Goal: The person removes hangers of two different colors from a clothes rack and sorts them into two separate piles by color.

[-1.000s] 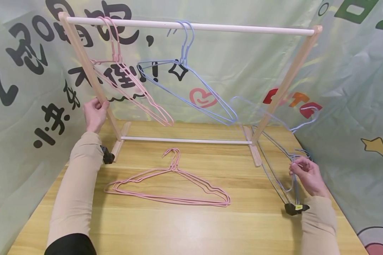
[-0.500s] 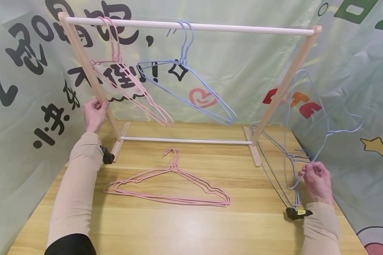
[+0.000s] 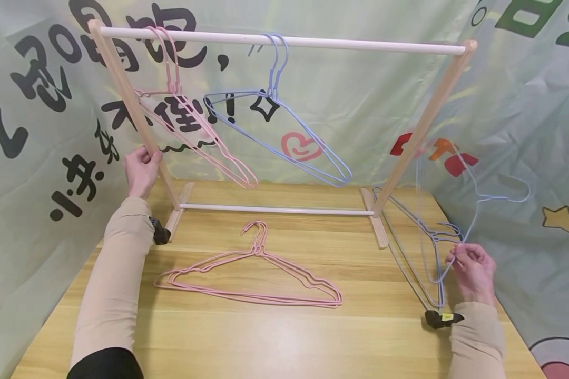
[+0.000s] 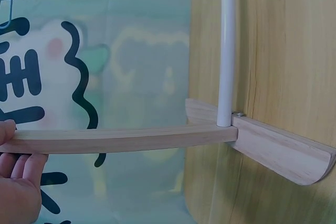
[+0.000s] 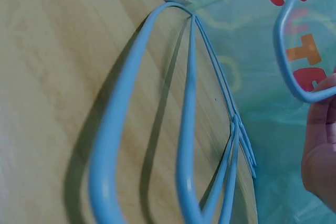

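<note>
My left hand (image 3: 142, 171) grips the left wooden post (image 3: 118, 73) of a small clothes rack. In the left wrist view its fingers (image 4: 35, 167) wrap that post from below. At the right, my right hand (image 3: 474, 271) pinches a blue wire hanger (image 3: 495, 198) by one shoulder, its hook pointing right. This hanger is held above several other blue hangers (image 3: 439, 287) lying on the table beside the rack's right foot. In the right wrist view, the raised hanger (image 5: 280, 45) is apart from the blue hangers (image 5: 186, 129) below; only part of the hand shows.
Two pink hangers (image 3: 196, 113) and two blue hangers (image 3: 308, 126) hang on the white top rail (image 3: 360, 44). Several pink hangers (image 3: 289, 302) lie stacked on the wooden table (image 3: 246, 342). A printed cloth (image 3: 540, 273) encloses the back and sides.
My right hand has moved right and slightly down. The pinched blue hanger has swung to the right, away from the rack, with slight turning since. My left hand stays on the post.
</note>
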Demonstrator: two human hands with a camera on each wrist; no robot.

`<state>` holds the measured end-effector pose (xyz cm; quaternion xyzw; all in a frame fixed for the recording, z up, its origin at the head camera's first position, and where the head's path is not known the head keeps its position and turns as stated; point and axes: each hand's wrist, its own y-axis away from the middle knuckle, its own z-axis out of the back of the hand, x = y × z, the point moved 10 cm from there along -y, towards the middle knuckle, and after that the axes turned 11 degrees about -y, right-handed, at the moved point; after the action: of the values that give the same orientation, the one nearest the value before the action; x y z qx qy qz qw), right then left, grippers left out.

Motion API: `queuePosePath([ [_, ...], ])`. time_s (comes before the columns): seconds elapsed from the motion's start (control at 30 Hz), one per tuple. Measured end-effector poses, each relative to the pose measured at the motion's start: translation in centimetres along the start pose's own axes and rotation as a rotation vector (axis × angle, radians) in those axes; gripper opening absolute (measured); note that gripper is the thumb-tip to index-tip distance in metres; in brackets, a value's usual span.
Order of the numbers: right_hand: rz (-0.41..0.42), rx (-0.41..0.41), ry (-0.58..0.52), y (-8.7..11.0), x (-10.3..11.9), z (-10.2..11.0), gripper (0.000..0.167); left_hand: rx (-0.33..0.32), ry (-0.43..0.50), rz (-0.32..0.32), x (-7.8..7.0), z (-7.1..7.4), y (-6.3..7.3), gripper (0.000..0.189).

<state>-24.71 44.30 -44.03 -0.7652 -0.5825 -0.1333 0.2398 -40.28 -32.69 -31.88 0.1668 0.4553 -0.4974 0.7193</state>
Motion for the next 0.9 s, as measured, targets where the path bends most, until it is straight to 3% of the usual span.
queuePosePath([
  [0.33,-0.199,-0.223,0.333,1.2,-0.2,2.9,0.033,-0.014,0.019,-0.014,-0.1,0.0,0.1,0.034],
  [0.53,-0.317,-0.288,0.584,1.7,-0.6,4.4,0.039,-0.019,0.027,-0.017,-0.1,0.1,0.1,0.034],
  [0.73,-0.383,-0.368,0.627,2.1,-1.3,5.6,0.042,-0.007,0.026,-0.009,0.0,0.0,0.1,0.036],
  [0.9,-0.383,-0.391,0.613,2.2,-1.5,5.9,0.038,-0.011,0.028,-0.009,0.0,0.0,0.1,0.035],
])
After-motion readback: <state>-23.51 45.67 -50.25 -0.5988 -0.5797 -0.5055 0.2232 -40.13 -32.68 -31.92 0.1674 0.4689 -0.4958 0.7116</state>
